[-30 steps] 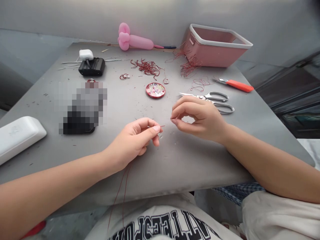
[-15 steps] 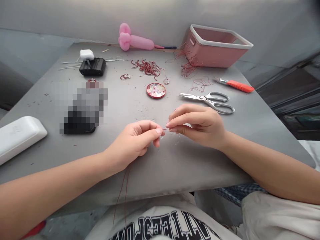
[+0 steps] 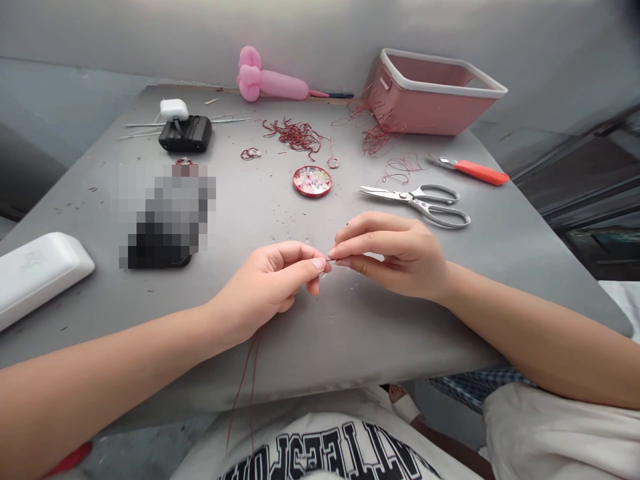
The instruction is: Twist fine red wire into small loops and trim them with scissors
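My left hand (image 3: 280, 280), in the middle of the head view, pinches a thin dark-red thread (image 3: 241, 387) between thumb and forefinger. Two strands of it hang from under this hand over the table's front edge. Just to the right, my right hand (image 3: 393, 253) is closed in a pinch on the short end at the left fingertips. The two hands' fingertips nearly touch, and most of that end is hidden by them. Beyond the hands lies a round red dish (image 3: 313, 181) of small pale beads. Silver scissors (image 3: 415, 202) rest just past my right hand.
Cut red threads (image 3: 297, 135) lie behind the dish. A pink bin (image 3: 435, 107) and an orange-handled cutter (image 3: 480, 172) are at the right. Farther left are a pink balloon (image 3: 280, 84), a black box (image 3: 185, 135), a blurred-out dark object (image 3: 160, 247) and a white case (image 3: 45, 277).
My right hand has shifted slightly left, so its fingertips are now closer to my left fingertips and less thread shows between them. My left hand has barely moved.
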Motion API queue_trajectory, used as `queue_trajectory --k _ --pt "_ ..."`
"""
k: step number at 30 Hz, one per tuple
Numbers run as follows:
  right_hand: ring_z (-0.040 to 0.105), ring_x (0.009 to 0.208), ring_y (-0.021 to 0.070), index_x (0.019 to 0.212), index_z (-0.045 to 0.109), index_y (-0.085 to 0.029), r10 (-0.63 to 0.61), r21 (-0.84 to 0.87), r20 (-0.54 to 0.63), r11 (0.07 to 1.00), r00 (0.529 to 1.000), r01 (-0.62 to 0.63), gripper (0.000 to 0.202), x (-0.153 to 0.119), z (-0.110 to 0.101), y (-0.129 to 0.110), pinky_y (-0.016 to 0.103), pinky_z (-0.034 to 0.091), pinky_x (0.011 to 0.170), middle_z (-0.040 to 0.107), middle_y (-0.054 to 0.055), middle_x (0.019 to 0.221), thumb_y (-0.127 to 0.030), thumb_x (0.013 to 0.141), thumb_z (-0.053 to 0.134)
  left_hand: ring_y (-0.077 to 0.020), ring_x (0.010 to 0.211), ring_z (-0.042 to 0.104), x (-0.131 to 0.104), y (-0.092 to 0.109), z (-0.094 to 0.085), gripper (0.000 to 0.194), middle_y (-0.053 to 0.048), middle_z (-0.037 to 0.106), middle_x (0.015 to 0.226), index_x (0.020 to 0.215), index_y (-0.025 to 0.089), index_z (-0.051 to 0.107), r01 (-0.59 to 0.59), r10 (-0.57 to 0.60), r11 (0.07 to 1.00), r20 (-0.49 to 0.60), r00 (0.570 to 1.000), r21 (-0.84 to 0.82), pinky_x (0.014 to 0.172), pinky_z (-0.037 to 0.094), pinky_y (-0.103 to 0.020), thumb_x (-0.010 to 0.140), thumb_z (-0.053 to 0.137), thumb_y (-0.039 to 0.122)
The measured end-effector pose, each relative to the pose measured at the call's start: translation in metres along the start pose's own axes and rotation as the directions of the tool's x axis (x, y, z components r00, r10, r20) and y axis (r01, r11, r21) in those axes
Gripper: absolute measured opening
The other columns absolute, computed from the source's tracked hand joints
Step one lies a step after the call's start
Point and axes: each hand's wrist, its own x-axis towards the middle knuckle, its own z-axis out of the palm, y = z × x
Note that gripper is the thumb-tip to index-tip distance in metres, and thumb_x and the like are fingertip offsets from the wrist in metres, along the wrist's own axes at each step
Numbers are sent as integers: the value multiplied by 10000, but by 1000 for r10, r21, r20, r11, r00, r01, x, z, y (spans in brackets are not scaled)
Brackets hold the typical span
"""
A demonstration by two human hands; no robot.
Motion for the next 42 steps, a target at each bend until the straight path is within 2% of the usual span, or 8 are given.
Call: queue_trajectory --k 8,16,24,32,42 --pt "646 779 111 988 668 -205 -38 -49 -7 998 999 37 177 0 1 0 258 578 685 660 46 875 -72 902 588 -46 493 277 0 0 -1 180 34 539 664 797 192 644 2 -2 1000 -7 1000 14 433 177 -206 865 635 358" --pt "649 761 132 1007 658 -199 -139 -248 -67 961 988 119 188 -6 8 -3 268 588 680 655 66 873 -69 875 625 -43 485 279 1 1 0 183 37 525 639 775 183 650 -1 1 1000 -6 1000 -1 431 172 -203 833 668 356" --pt "624 697 106 912 621 -209 -44 -210 -126 978 991 16 129 -3 9 -7 248 566 620 647 34 831 -86 873 625 -44 490 278 0 1 0 178 34 524 640 770 183 659 8 -8 1000 -11 1000 -17 433 170 -203 844 658 345" --pt "615 675 108 851 604 -217 -75 -215 -111 975 991 50 149 -2 9 -7 252 558 622 630 21 797 -69 857 610 -43 489 284 1 2 0 174 30 526 643 789 181 677 4 -4 1000 7 1000 -15 436 179 -203 854 651 341" --pt "619 691 114 895 603 -231 -86 -206 -93 976 992 65 155 -2 10 -6 247 565 628 640 27 803 -78 880 590 -48 491 281 0 2 0 196 36 518 641 754 177 650 8 -8 1000 -8 1000 28 444 176 -213 820 672 360"
